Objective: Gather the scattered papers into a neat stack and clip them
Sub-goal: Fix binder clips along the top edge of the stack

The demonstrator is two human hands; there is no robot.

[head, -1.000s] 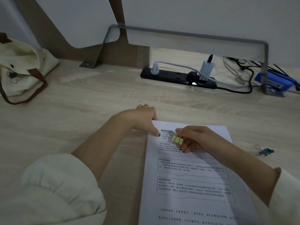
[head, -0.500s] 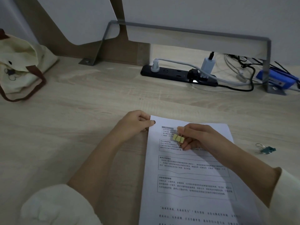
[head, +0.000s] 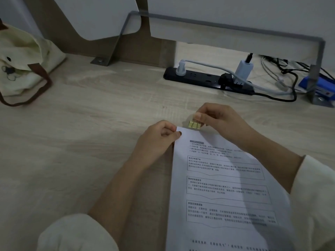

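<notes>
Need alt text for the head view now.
The right hand pinches a yellow binder clip at the top edge of the paper stack, while the left hand pinches the stack's top left corner. A power strip and tote bag lie behind on the desk.

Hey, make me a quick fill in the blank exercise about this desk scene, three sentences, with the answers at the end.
The right hand pinches a ____ binder clip at the top edge of the paper stack.
The left hand pinches the stack's top ____ corner.
The power strip at the back of the desk is ____ in colour.
Missing words: yellow, left, black.
</notes>
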